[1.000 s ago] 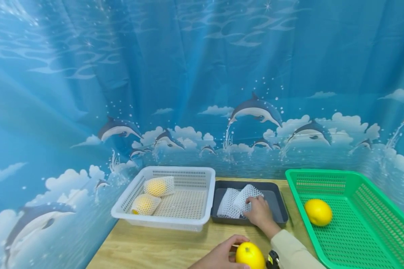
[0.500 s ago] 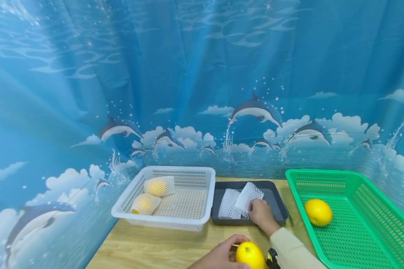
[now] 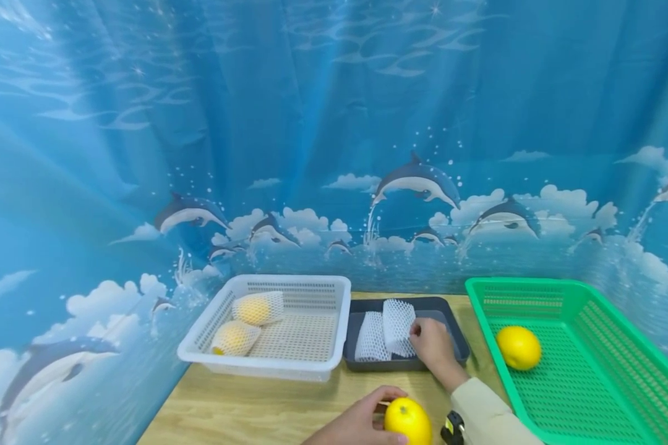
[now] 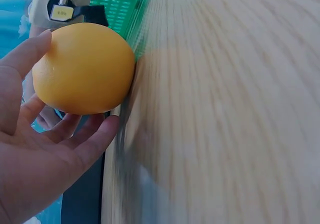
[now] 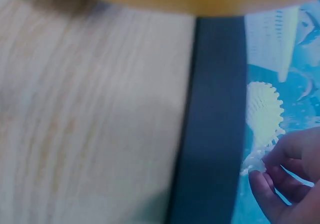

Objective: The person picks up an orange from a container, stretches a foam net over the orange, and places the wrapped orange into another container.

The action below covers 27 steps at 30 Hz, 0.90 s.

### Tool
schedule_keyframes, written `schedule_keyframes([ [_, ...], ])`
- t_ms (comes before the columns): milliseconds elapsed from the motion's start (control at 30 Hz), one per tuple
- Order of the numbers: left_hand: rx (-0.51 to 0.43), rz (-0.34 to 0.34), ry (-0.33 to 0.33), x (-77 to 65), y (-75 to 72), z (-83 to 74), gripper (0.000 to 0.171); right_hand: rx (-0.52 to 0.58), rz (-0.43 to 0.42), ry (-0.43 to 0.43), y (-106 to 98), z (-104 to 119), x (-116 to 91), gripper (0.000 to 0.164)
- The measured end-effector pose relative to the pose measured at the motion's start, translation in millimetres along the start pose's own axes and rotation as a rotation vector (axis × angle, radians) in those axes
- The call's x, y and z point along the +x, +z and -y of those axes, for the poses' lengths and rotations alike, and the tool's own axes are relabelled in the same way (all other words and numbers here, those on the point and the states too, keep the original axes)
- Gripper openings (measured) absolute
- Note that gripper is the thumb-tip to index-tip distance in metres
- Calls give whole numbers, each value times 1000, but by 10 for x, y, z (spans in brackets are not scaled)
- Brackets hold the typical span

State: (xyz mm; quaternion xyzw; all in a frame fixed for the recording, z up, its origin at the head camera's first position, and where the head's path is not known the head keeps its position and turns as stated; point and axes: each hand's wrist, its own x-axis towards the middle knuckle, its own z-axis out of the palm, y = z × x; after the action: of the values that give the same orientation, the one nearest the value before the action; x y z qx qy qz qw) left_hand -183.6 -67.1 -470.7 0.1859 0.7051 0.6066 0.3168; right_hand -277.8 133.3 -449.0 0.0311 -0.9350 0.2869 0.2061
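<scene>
My left hand [image 3: 360, 421] grips a yellow-orange orange [image 3: 409, 423] low over the front of the table. In the left wrist view its thumb lies on one side of the orange [image 4: 85, 69] and its fingers curl beneath. My right hand [image 3: 436, 350] reaches into the dark grey tray [image 3: 458, 337]. There its thumb and forefinger pinch the edge of a white foam net sleeve [image 3: 399, 326], as the right wrist view shows at the sleeve's scalloped end [image 5: 264, 109]. Beside it in the tray lies another foam net sleeve [image 3: 373, 337].
To the left stands a white basket [image 3: 264, 366] holding two netted fruits [image 3: 254, 309]. A green basket [image 3: 581, 371] at the right holds one orange [image 3: 518, 348]. Behind the wooden table [image 3: 228, 402] hangs a blue dolphin-print curtain [image 3: 312, 123].
The right hand's fingers have closed at the near sleeve's edge, and that sleeve has turned more upright and shifted slightly left. The left hand keeps its hold on the orange. The head view has shifted slightly.
</scene>
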Motion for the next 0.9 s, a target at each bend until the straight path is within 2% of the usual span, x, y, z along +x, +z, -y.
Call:
schedule_keyframes([
  [67,-10,6,-7,-13,-14,-6,48,10,-17,1,-48,64,2,19],
  [300,-11,6,54,-62,-54,-7,49,38,-89,-47,-238,288,-25,13],
  [433,13,0,65,-60,-67,2,49,53,-129,-83,-364,371,-58,12],
  [567,66,-15,109,-45,-69,12,48,75,-147,-97,-496,406,-91,11],
  [733,129,-88,228,-40,-33,15,38,101,-165,-114,-663,409,-142,12],
  [900,125,-217,332,-40,50,-41,35,91,-152,-126,-815,391,-237,10],
])
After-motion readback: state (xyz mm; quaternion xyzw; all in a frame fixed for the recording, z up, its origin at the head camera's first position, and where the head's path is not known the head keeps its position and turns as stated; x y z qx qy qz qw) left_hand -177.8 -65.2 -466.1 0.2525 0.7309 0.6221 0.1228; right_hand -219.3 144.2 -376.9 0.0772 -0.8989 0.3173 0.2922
